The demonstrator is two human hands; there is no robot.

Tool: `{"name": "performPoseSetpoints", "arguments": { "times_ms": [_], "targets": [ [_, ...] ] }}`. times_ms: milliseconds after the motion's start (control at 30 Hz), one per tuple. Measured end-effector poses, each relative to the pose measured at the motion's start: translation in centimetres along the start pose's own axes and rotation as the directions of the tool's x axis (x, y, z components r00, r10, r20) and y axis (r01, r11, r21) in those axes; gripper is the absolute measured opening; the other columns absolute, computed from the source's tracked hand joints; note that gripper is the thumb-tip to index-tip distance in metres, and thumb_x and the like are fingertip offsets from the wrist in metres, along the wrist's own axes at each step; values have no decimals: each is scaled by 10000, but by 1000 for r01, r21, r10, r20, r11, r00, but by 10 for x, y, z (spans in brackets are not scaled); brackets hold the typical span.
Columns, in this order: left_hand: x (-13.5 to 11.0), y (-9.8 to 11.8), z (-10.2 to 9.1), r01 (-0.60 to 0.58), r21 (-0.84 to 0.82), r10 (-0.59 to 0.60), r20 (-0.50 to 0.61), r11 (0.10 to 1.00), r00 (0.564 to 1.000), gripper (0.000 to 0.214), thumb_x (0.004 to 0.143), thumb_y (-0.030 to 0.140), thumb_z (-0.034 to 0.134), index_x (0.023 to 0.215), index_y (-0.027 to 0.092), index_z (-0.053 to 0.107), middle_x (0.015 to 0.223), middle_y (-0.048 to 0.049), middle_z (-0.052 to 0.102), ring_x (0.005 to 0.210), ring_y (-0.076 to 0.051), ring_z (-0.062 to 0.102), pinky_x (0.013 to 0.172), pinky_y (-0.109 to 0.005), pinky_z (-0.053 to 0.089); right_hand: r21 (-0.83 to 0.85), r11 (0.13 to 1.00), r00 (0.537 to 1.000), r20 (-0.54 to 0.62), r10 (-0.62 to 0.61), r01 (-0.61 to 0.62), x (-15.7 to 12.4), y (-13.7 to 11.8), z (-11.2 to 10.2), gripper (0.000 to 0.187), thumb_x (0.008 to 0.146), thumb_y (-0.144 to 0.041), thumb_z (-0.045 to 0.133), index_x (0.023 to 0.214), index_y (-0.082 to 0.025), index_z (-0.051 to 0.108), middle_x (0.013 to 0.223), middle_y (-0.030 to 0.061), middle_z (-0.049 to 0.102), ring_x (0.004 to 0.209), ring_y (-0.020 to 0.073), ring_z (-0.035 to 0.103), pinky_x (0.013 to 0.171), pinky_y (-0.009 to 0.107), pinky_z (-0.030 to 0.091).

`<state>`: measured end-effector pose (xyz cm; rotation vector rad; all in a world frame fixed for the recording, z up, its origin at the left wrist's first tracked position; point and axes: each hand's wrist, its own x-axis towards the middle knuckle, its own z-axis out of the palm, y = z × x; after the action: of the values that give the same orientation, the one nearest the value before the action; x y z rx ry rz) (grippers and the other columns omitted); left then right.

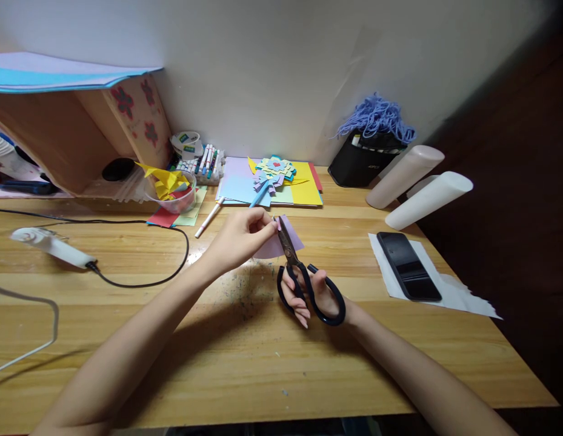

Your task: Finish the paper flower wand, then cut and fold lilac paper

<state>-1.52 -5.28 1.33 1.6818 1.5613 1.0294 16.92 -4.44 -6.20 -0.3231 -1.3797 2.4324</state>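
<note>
My right hand [308,290] grips black-handled scissors [288,245], whose dark blades point away from me. At the blade tips, my left hand [245,236] pinches a small bit of paper between thumb and fingers; only a pale sliver of it shows. Behind the blades and the left hand is a piece of light purple paper [269,247], partly covered by them. Farther back, a layered paper flower [276,168] with a red centre lies on a stack of coloured paper [306,188]. A white pen [209,217] rests left of my left hand.
A glue gun [54,245] with a looping black cord lies at left. Behind it stand a clear bowl [176,203] of paper scraps and an open cardboard box [142,115]. At right are a phone [408,266], two white cylinders [429,200] and a black holder [365,160] topped with blue yarn.
</note>
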Motion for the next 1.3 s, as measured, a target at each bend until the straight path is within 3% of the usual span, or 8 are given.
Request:
{"name": "performPoseSetpoints", "arguments": {
  "times_ms": [667,867,1033,1167,1300],
  "targets": [
    [0,5,0,25,-47,-25,10,999,1000,234,789,325,485,649,143,532,597,18,484,566,-93,427,509,-209,312,-76,997,1000,-19,-11,9,-3,1,-2,595,592,-769,430,766,-202,388,499,-99,375,313,26,311,308,175,418],
    [-1,7,3,53,-196,-35,94,979,995,233,787,315,488,632,143,509,580,35,428,541,-79,383,503,-204,290,-112,993,998,-44,-50,45,-2,3,-1,603,594,-775,416,776,-201,389,517,-94,378,334,32,337,331,181,419],
    [-3,10,5,54,-239,-15,161,970,987,230,808,319,458,694,144,554,642,10,527,589,-94,459,543,-209,343,-190,981,993,-96,-65,45,-4,3,1,598,599,-765,438,788,-201,376,515,-99,360,330,30,326,329,174,396],
    [-5,14,-3,40,-104,-18,209,994,978,317,820,393,435,685,145,579,634,-3,551,599,-114,492,543,-216,363,-224,974,994,-102,-42,18,-4,-1,4,618,580,-773,451,803,-201,376,520,-99,359,336,29,314,331,169,382],
    [-6,17,-16,-10,99,-5,150,995,989,411,845,448,368,651,153,578,563,15,501,527,-102,434,496,-212,309,-254,967,995,-97,-14,-11,-3,-4,7,622,579,-783,440,779,-199,366,516,-100,354,331,25,310,328,161,368]
  ]
}}
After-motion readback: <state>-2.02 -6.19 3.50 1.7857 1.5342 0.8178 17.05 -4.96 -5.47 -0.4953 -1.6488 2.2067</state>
